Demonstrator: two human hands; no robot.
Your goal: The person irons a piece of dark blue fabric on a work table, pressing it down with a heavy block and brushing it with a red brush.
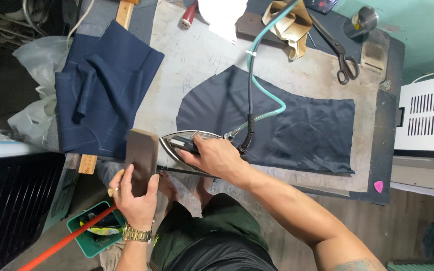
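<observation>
Since our right hand (212, 156) wraps the iron (189, 143) by its handle at the bench (197, 50) front edge, we judge it heavy, rigid and hot-soled. At nine o'clock, our left hand (135, 198) clasps a wooden block (141, 150); dark cloth (277, 125) lies limp at two o'clock.

Bare table (197, 55) lies between folded cloth (101, 85) and scissors (340, 55).
</observation>
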